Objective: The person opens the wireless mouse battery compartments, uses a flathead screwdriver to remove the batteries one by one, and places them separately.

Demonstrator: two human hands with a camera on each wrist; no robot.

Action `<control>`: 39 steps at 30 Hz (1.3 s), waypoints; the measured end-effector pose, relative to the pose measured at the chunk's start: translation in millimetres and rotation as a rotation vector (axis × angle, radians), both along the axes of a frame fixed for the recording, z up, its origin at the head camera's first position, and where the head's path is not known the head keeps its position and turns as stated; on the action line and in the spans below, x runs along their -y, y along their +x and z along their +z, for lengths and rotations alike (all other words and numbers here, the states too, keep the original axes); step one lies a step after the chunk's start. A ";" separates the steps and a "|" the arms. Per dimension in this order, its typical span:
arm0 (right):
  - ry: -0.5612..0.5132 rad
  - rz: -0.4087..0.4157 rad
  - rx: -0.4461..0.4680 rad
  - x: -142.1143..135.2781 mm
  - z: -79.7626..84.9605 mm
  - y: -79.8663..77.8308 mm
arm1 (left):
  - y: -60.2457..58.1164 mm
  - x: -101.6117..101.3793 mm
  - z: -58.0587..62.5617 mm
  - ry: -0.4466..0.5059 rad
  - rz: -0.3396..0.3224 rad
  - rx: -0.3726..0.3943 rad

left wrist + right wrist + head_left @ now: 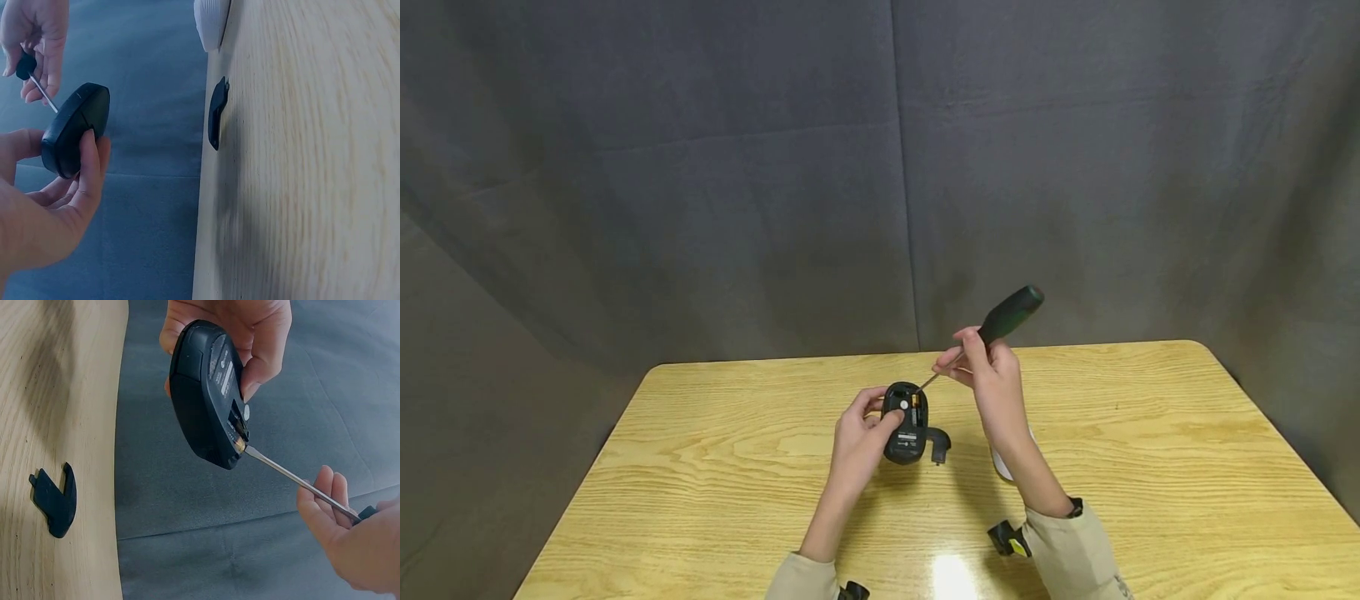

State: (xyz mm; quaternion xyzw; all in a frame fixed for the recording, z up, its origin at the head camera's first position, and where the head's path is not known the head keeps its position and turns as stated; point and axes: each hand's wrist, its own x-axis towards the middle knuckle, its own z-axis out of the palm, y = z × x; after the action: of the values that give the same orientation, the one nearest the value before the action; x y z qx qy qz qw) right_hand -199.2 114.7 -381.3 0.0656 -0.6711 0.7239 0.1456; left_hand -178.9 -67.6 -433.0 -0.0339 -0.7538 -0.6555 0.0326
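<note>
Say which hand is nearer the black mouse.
Left. The left hand grips the black mouse; the right hand is apart from it, holding a screwdriver with its tip at the mouse.

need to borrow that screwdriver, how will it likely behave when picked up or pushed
The screwdriver should feel stiff, given its straight metal shaft. It is probably heavier toward the thick handle, which looks far bulkier than the shaft. Laid down, that rounded handle might roll.
</note>
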 end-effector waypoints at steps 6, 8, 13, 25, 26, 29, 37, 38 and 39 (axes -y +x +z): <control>-0.081 0.004 0.048 -3.0 0.2 -2.3 | -0.6 -1.8 -1.9 -0.017 -0.004 -0.018; -0.129 0.016 0.073 -3.6 1.1 -2.6 | -1.4 -1.6 -2.7 -0.024 0.006 -0.014; -0.140 0.022 0.096 -2.3 1.8 -1.3 | -3.1 3.0 -2.0 -0.012 0.076 0.007; -0.168 0.008 -0.069 3.9 0.9 1.1 | -4.1 3.2 3.2 0.037 0.043 0.060; -0.159 0.006 -0.077 4.4 1.0 1.3 | -4.1 2.9 3.1 0.038 0.042 0.061; -0.126 -0.002 -0.101 5.7 1.0 1.9 | -3.8 2.4 3.7 0.047 0.041 0.056; -0.039 -0.025 -0.150 8.4 -2.0 1.0 | -2.2 2.1 4.8 0.049 0.044 0.066; -0.031 -0.024 -0.157 8.8 -2.2 1.1 | -1.8 2.0 5.1 0.050 0.044 0.067; -0.024 -0.024 -0.163 9.1 -2.4 1.1 | -1.7 1.9 5.2 0.051 0.043 0.067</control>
State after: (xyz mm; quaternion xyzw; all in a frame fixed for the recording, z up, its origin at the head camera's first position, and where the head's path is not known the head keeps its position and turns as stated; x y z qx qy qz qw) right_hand -198.0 105.6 -383.8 0.1147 -0.6489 0.7225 0.2091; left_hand -180.6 -69.5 -427.8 0.0052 -0.7381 -0.6743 0.0225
